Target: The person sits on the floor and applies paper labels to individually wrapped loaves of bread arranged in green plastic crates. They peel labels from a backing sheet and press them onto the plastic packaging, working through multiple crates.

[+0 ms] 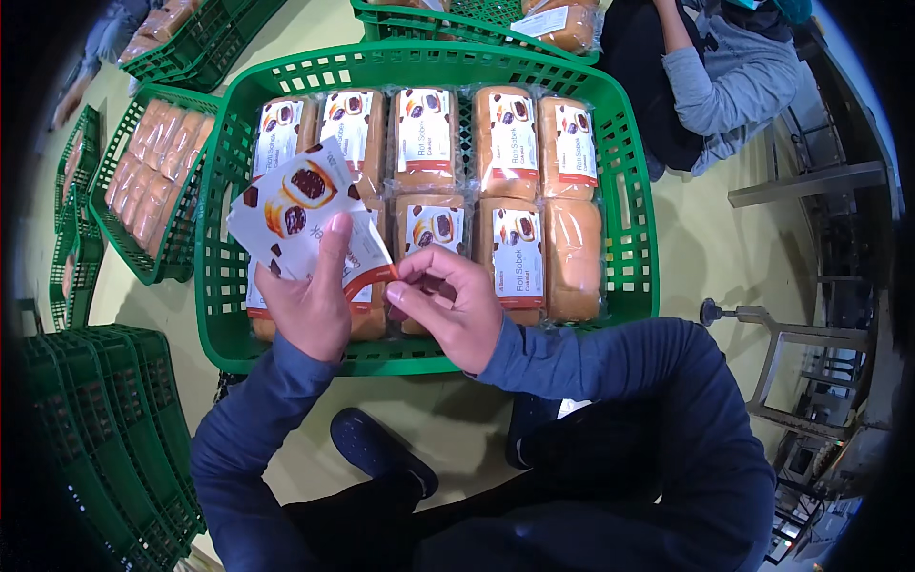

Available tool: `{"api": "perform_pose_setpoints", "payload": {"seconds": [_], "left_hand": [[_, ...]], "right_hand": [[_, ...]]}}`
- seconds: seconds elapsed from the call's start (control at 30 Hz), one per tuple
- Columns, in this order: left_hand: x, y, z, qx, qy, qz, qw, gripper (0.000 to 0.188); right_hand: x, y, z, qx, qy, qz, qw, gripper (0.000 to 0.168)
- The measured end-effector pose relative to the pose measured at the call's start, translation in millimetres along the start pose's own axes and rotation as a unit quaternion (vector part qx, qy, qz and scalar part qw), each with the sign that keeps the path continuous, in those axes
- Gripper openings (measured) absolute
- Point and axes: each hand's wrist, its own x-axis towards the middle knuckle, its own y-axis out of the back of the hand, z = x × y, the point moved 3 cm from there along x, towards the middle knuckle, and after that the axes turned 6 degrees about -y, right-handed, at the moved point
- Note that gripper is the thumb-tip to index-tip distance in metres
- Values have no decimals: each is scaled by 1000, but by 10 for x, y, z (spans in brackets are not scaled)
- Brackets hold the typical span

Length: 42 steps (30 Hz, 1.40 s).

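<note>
A green plastic crate [429,57] in front of me holds two rows of bread loaves in clear wrap. Most loaves bear a printed label [427,129]; the loaf at the near right [573,257] shows none on top. Over the crate's left half, my left hand [314,300] grips a stack of printed labels [293,207], its thumb pressed on the top one. With thumb and index finger, my right hand [447,300] pinches the red lower corner of the top label, which curls there. Both hands partly cover the near-left loaves.
Another crate of wrapped loaves [154,179] stands at left, with stacked green crates [107,429] nearer me. More bread-filled crates [479,28] are beyond. A person in a grey sleeve [715,86] sits at upper right. A metal machine frame [815,372] runs along the right.
</note>
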Motion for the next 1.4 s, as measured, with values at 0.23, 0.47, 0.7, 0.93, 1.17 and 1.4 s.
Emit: {"api": "perform_pose_setpoints", "payload": {"seconds": [0.23, 0.47, 0.7, 0.93, 1.17, 1.4], "left_hand": [[-114, -78, -79, -11, 118, -56, 991, 15], [-109, -108, -140, -76, 163, -32, 983, 18], [-128, -111, -143, -75, 158, -42, 984, 21], [-122, -149, -172, -119, 189, -39, 974, 25], [-129, -161, -188, -119, 183, -49, 975, 24], [-72, -154, -220, -139, 180, -58, 972, 22]], "right_hand": [[117, 117, -53, -47, 49, 29, 997, 8], [101, 200, -90, -18, 66, -1, 998, 12], [127, 239, -76, -44, 47, -3, 998, 12], [148, 282, -64, 4, 47, -16, 999, 13], [172, 260, -106, -30, 37, -1, 999, 11], [264, 328, -136, -55, 44, -58, 996, 12]]}}
